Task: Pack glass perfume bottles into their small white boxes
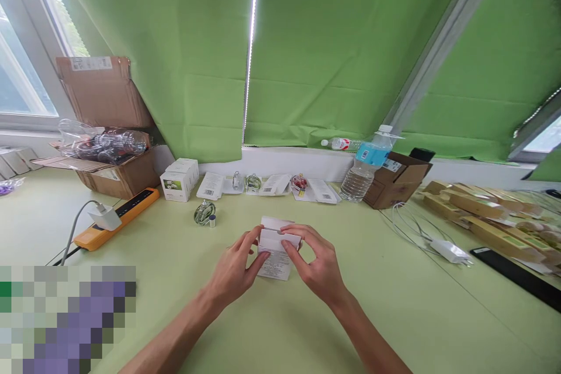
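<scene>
The white carton [280, 241] is held near the middle of the surface [372, 280], in front of the person. It looks like thin folded card, so it should be light, fairly stiff along its creases and easily dented if squeezed. Its smooth faces may slide a little under dry fingertips. The folded side edges look the safest place for a grip; the loose top flap [277, 223] would probably bend under a firm pinch. Below the carton's plain white front is a printed panel [275, 266]; whether it is one of the carton's own sides or a separate sheet, I cannot tell.

Both hands are on the carton, facing each other with a narrow gap between them. The left hand [239, 263] pinches the left edge, index finger high and thumb lower. The right hand [318, 263] grips the right side, its index finger reaching over the top by the flap and its thumb pressed against the front. Both keep their fingers curved and only slightly parted from the thumbs.

Beyond the left hand lies a coiled wire [204, 213] with a small cylinder [213, 221]; farther back stand stacked white boxes [176, 186].
</scene>
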Tool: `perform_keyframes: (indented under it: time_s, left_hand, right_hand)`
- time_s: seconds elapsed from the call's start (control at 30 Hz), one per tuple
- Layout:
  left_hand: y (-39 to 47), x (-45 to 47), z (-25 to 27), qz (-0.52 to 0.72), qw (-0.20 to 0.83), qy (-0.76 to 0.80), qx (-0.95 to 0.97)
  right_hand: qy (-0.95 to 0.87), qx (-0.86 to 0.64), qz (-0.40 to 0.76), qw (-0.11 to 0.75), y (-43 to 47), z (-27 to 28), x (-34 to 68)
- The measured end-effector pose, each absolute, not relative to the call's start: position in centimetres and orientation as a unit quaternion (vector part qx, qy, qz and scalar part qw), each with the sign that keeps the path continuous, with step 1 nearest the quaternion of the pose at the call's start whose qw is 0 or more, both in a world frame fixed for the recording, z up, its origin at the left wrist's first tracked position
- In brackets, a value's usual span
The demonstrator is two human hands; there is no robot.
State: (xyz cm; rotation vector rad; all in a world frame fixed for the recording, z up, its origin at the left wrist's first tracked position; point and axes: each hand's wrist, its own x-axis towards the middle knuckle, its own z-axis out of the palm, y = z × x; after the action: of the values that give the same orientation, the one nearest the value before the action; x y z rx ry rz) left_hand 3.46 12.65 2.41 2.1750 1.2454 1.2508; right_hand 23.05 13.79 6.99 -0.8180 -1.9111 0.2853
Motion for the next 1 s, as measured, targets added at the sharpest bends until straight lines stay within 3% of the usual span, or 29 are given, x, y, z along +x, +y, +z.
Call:
perform_keyframes:
  time_s: [1.0]
  left_hand:
    - [12.71, 3.41, 2.08, 0.438, 0.157, 0.44, 0.768]
  right_hand:
    - [-0.81, -0.315, 0.079, 0.488, 13.95, 6.7, 23.03]
